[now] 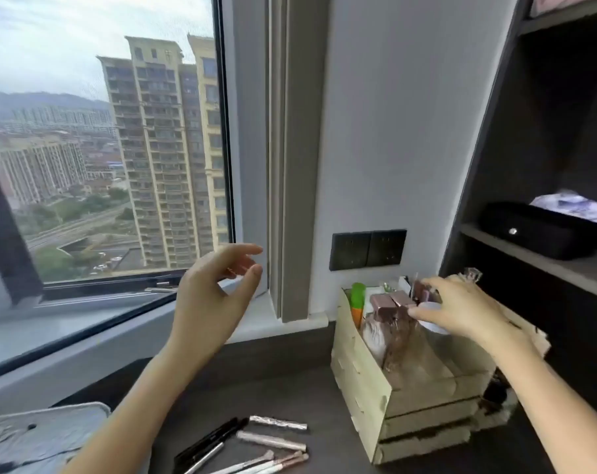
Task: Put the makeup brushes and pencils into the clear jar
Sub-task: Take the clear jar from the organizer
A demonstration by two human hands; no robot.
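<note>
Several makeup brushes (256, 463) with pale handles, two black pencils (209, 441) and two shiny capped sticks (278, 423) lie loose on the dark desk at the bottom centre. My left hand (215, 295) hovers high above them by the window, fingers apart and holding nothing. My right hand (461, 311) reaches into the top of a pale wooden organizer box (362, 388). Its fingertips rest on a white round rim (432, 307) among pink cases; the grip is hidden. A clear glassy piece (473, 273) peeks out behind the hand. No whole clear jar can be made out.
A grey tray (40, 436) sits at the bottom left of the desk. A window sill (249, 319) runs behind, and black wall sockets (367, 249) are above the box. Dark shelves at the right hold a black case (540, 232).
</note>
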